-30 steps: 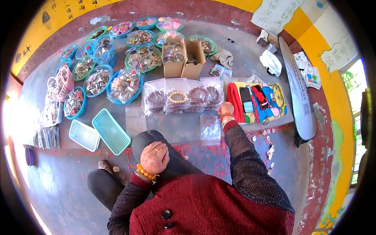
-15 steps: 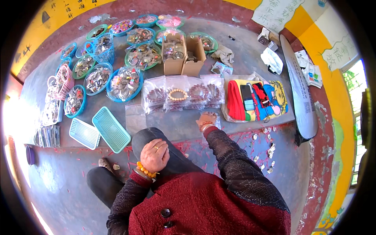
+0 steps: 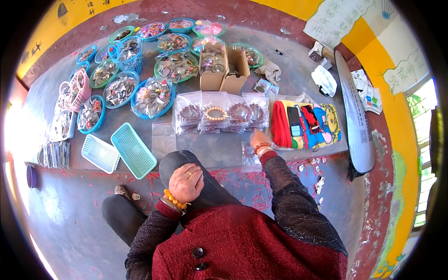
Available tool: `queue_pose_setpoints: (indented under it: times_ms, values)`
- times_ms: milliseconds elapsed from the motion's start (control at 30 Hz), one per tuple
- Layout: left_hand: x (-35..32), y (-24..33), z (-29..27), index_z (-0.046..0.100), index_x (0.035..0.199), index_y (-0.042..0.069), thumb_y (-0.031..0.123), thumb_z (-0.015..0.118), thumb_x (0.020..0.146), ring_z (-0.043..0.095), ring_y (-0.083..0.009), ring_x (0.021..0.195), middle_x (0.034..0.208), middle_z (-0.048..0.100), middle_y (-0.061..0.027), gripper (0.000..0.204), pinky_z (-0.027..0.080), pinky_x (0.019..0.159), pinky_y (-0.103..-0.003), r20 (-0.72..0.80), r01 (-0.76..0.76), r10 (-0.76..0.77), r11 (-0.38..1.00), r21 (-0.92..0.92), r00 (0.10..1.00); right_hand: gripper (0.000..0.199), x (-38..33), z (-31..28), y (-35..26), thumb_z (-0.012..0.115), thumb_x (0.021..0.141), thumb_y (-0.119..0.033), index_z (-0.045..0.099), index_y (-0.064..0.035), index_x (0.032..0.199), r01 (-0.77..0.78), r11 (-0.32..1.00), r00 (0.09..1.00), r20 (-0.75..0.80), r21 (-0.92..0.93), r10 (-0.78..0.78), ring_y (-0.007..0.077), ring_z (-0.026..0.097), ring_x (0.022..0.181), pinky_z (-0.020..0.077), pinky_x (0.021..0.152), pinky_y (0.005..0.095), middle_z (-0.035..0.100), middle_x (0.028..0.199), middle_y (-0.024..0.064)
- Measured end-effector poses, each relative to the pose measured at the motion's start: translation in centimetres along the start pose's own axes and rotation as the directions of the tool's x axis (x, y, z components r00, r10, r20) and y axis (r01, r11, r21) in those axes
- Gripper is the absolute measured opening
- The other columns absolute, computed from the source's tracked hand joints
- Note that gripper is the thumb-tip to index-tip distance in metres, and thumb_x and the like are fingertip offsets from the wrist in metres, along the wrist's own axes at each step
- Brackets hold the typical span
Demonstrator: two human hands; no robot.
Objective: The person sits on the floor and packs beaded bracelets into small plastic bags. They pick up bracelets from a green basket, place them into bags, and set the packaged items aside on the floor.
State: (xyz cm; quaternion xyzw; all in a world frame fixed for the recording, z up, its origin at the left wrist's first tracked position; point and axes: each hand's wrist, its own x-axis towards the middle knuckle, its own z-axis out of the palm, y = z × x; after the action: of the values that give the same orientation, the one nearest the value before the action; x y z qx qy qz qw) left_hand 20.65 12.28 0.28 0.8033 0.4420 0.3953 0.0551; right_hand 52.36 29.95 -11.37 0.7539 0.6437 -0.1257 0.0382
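Observation:
My left hand (image 3: 185, 183) rests on my raised knee with its fingers curled in; nothing shows in it. At the platform's front edge is my right hand (image 3: 259, 139), its fingers bunched and too small to make out. Just beside it a small clear plastic bag (image 3: 251, 158) hangs slightly over the edge. Beyond that hand lie rows of bagged dark red bead bracelets (image 3: 239, 112), and on top of them sits a pale bead bracelet (image 3: 215, 113). A folded colourful blanket (image 3: 305, 125) in plastic lies to its right, with a phone (image 3: 295, 121) on it.
Two plastic baskets, one white (image 3: 100, 153) and one turquoise (image 3: 134, 150), stand at the left front. Behind are several round basins of bagged trinkets (image 3: 153, 98) and open cardboard boxes (image 3: 213, 67). A flat clear bag (image 3: 163, 140) lies near my knee. A long silver board (image 3: 355, 112) leans at right.
My right hand has moved a little to the right, and the small clear bag now shows to its left. My left hand stays on the knee.

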Motion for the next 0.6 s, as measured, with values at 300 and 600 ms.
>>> queue_pose_setpoints:
  times_ms: [300, 600]
  values:
    - [0.5, 0.9, -0.7, 0.059, 0.105, 0.001, 0.017, 0.065, 0.079, 0.06, -0.0287, 0.095, 0.104, 0.062, -0.0122, 0.031, 0.047, 0.085, -0.037, 0.093, 0.423, -0.421, 0.821, -0.384, 0.902, 0.041, -8.7, -10.6, -3.5, 0.055, 0.073, -0.002, 0.057, 0.0054, 0.113, -0.234, -0.081, 0.758, 0.129, 0.969, -0.64, 0.019, 0.063, 0.088, 0.0517, 0.078, 0.0351, 0.065, 0.091, 0.0113]
    - [-0.1, 2.7, -3.0, 0.046, 0.128, 0.001, 0.019, 0.056, 0.091, 0.054, -0.0191, 0.109, 0.117, 0.057, -0.0086, 0.042, 0.044, 0.093, -0.035, 0.411, 0.189, -0.534, -0.421, -0.887, 0.739, 0.065, -18.5, -10.3, -15.5, 0.06, 0.073, -0.001, 0.038, -0.0006, 0.134, -0.45, -0.49, 0.677, -0.073, 0.747, -0.733, 0.0281, 0.049, 0.12, 0.039, 0.102, 0.0414, 0.047, 0.133, 0.0147]
